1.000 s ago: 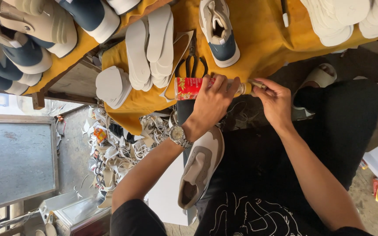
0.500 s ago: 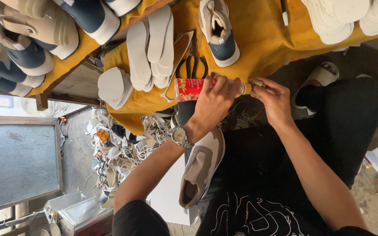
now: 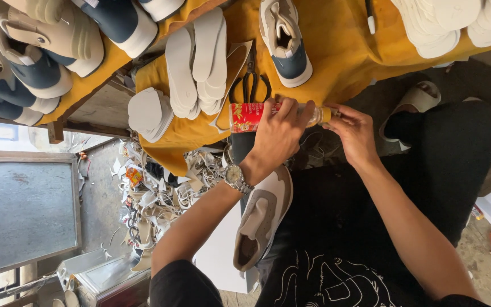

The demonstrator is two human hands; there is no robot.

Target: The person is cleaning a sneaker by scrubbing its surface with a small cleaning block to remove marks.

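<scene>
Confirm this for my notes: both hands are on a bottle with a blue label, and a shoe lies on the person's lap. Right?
Not quite. In the head view the bottle held by the left hand and right hand has a red label, not blue. The shoe does lie on the lap.

The bottle point(image 3: 268, 115) in the left hand point(image 3: 282, 136) has a red label and a yellow cap end by the right hand point(image 3: 356, 132). Under it lies a mustard-yellow cloth point(image 3: 342, 51). Just above the grip sit black scissors point(image 3: 251, 85), white insoles point(image 3: 197, 62) and a beige-and-navy shoe point(image 3: 284, 40).
</scene>
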